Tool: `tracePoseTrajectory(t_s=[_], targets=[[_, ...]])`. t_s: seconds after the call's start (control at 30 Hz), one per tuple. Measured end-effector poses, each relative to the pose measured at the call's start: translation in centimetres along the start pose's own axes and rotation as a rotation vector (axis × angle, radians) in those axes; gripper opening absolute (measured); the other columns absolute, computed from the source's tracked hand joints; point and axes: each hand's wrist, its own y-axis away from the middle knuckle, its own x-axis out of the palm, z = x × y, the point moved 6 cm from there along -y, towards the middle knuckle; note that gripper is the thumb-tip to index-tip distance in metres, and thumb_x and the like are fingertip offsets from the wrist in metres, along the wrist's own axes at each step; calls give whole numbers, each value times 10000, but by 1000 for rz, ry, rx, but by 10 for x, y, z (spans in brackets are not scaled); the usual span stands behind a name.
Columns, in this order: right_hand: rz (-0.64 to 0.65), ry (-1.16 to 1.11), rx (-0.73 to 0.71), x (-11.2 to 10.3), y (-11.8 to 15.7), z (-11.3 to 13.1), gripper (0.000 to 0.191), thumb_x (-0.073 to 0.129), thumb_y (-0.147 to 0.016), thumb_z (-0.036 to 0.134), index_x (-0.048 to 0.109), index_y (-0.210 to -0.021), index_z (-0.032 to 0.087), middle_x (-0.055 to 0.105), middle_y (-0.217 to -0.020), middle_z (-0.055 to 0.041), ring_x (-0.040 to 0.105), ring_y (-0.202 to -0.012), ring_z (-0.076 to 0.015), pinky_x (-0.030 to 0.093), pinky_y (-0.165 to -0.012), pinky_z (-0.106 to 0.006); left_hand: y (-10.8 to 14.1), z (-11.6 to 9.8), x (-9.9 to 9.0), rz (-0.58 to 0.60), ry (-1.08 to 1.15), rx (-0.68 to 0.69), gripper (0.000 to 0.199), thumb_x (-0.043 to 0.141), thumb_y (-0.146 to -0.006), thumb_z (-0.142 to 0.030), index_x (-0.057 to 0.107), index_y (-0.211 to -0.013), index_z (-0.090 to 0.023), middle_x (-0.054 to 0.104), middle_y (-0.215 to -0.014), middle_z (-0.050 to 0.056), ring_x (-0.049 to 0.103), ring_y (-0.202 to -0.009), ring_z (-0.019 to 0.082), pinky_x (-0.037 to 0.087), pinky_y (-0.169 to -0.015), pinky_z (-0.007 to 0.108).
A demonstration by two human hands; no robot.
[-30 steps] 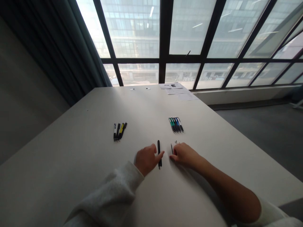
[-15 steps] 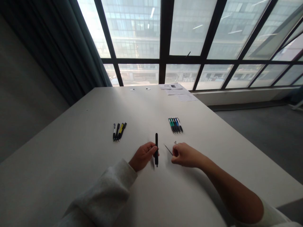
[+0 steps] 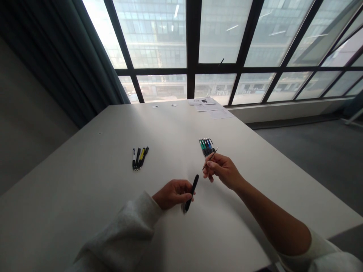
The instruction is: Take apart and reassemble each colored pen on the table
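Pen: black, slender, held over the near part of the white surface, leaning with its far end to the right; lower end blurred.
Left hand: grip closed around the pen, thumb on the near side.
Right hand: grip pinching a thin rod between thumb and fingertips, slanting up to the right, apart from the pen.
Step in hand: judged to be the handling of two slender parts at once (one per hand, neither laid down).
Next move: would call for a steady left hold and a light pinch, since so thin a rod could slip or turn.
Green and blue pens: side by side beyond the right hand, which partly hides them.
Yellow and black pens: fanned group, farther left.
Change from half a second earlier: pen tipped from near-vertical in the view to leaning; right hand higher, rod swung from upper left to upper right.
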Motion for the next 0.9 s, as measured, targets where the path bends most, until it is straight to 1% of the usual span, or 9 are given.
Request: tracePoseTrajectory(t_s=[0.13, 0.23, 0.33, 0.4, 0.47, 0.53, 0.6, 0.73, 0.9], targets=[[8, -7, -7, 1, 0, 2, 187, 672, -861, 331, 608, -848, 156, 687, -665, -15, 667, -553, -149, 500, -421, -217, 0, -1, 1, -3, 6, -10, 397, 814, -718, -443, 681, -875, -103, 688, -736, 65, 611, -657, 141, 492, -601, 252], [37, 32, -11, 2, 1, 2, 205, 672, -871, 346, 612, -844, 152, 689, -688, -24, 663, -559, -148, 502, -430, -225, 0, -1, 1, -6, 1, -20, 393, 815, -714, -438, 688, -876, -104, 678, -717, 55, 593, -630, 133, 478, -578, 246], [107, 111, 10, 7, 3, 2, 225, 683, -873, 357, 626, -827, 143, 682, -691, -29, 644, -561, -133, 503, -456, -226, 0, -3, 0, -23, 4, -12, 382, 804, -728, -438, 693, -881, -106, 669, -714, 48, 577, -627, 124, 461, -577, 237], [168, 174, 48, 11, 5, 1, 236, 703, -861, 362, 648, -827, 136, 669, -668, -24, 620, -554, -119, 497, -472, -221, 0, -4, 0, -34, 14, -5, 380, 798, -733, -442, 693, -881, -109, 667, -720, 46, 570, -623, 117, 449, -574, 230], [203, 206, 85, 13, 7, 0, 246, 739, -830, 365, 672, -873, 132, 659, -657, -16, 609, -559, -116, 495, -480, -218, -1, -4, 0, -41, 24, -6, 381, 795, -735, -447, 691, -881, -111, 665, -727, 45, 558, -607, 109, 433, -556, 223], [202, 191, 101, 12, 8, -1, 284, 778, -794, 358, 683, -940, 134, 657, -667, -7, 603, -557, -112, 499, -485, -218, -1, -4, 0, -45, 30, -8, 382, 791, -740, -448, 689, -887, -111, 663, -731, 43, 544, -594, 100, 419, -541, 216], [181, 152, 85, 11, 7, -1, 306, 797, -776, 347, 684, -970, 139, 660, -679, -3, 601, -551, -106, 502, -486, -215, -1, -5, 0, -47, 33, -7, 382, 790, -746, -445, 688, -897, -109, 664, -735, 42, 537, -594, 94, 414, -539, 212], [150, 119, 52, 8, 6, -1, 254, 790, -783, 343, 684, -894, 140, 661, -659, -8, 617, -564, -117, 493, -474, -211, 0, -4, 0, -48, 27, -13, 393, 786, -749, -452, 686, -909, -108, 664, -745, 43, 532, -590, 91, 414, -532, 210], [159, 169, 75, 9, 5, 0, 253, 779, -788, 369, 690, -815, 134, 663, -639, -12, 590, -543, -108, 479, -475, -212, 0, -3, -1, -59, 10, -14, 392, 785, -751, -452, 691, -913, -108, 666, -742, 45, 537, -594, 96, 417, -540, 216]])
